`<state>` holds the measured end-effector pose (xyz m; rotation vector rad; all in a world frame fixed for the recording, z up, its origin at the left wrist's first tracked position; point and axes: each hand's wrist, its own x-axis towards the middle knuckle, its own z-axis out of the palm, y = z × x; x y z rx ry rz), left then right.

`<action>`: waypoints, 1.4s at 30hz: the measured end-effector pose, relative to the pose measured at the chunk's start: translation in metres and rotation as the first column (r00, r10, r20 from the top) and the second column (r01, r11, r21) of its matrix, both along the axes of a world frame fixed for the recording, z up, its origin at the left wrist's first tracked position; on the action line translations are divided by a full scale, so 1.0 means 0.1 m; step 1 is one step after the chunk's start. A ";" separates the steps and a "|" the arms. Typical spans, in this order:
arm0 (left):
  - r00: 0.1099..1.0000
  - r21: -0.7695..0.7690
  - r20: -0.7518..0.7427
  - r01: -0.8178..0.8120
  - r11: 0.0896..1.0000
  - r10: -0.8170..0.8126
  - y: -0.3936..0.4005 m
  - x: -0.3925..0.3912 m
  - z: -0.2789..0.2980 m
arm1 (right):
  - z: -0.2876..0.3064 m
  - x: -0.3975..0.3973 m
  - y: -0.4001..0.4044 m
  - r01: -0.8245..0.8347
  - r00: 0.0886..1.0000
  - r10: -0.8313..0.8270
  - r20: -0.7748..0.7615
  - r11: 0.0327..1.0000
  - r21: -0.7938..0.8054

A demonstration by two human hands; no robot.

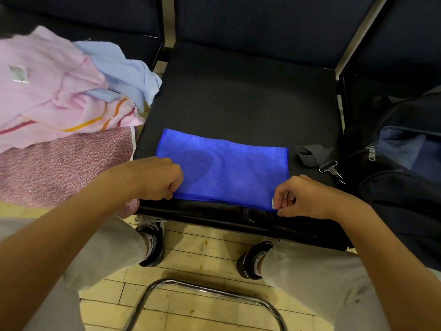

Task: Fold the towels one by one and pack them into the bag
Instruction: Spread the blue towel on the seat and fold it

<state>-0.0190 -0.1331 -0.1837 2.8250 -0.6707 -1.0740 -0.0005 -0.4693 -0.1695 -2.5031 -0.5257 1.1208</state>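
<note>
Head view, blue towel between hands; left hand, right hand pinching near corners

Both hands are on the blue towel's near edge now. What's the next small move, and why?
Probably carry the right hand and its corner across to the left hand, halving the bright blue microfibre towel: it lies flat and wide, both near corners pinched, too long for the open dark duffel bag.

5 towels, 1 bag, 2 hands.
</note>
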 end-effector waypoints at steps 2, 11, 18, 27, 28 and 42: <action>1.000 0.004 -0.010 0.021 1.000 -0.021 0.03 0.01 0.03 | 0.01 0.01 0.00 -0.006 1.000 0.006 -0.029 1.000 -0.005; 0.996 0.149 0.026 0.082 0.985 -0.087 0.04 -0.01 0.03 | 0.04 0.00 0.00 -0.025 0.999 0.028 0.037 0.996 -0.081; 1.000 0.100 -0.025 -0.016 0.995 0.018 0.06 -0.02 -0.04 | 0.08 -0.04 0.06 -0.055 0.989 0.074 0.128 0.987 -0.148; 0.941 -0.310 0.237 -0.164 0.936 0.243 0.28 0.10 0.33 | 0.21 0.09 0.05 0.127 0.791 -0.240 0.563 0.964 0.232; 0.917 -0.392 0.239 -0.209 0.896 0.318 0.30 0.11 0.44 | 0.23 0.12 0.05 0.165 0.779 -0.304 0.549 0.943 0.288; 0.367 -0.829 0.152 -0.458 0.320 0.918 0.21 0.30 0.86 | 0.46 0.23 0.29 0.693 0.281 -0.728 -0.626 -0.296 0.657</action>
